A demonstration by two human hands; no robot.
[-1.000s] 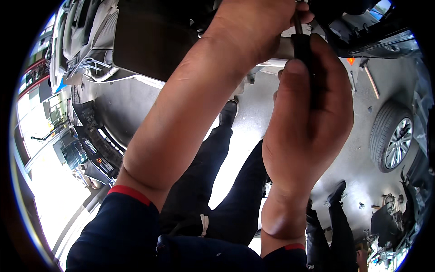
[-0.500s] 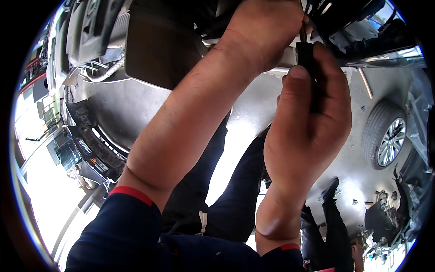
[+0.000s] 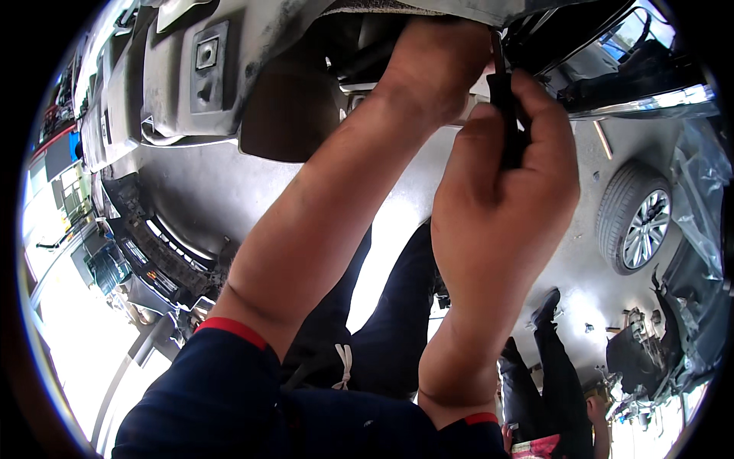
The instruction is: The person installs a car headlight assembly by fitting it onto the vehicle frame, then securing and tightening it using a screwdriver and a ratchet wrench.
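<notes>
My right hand is wrapped round the black handle of a screwdriver, thumb along one side and forefinger along the other. Its metal shaft points up toward the underside of a car body panel. Close beside the shaft, my left hand reaches up against that panel's lower edge. The back of its wrist is toward me, and its fingers are almost wholly hidden behind the hand and the panel. The screwdriver's tip cannot be made out clearly.
Overhead at left hangs a grey car underside part, with a dark flap below it. A wheel lies on the floor at right, near clear plastic sheeting. A removed bumper lies at left. Another person's legs show at lower right.
The view has shifted, so more of the car's underside shows at upper left. Both hands now appear slightly further left in the picture. The right hand keeps its grip on the screwdriver.
</notes>
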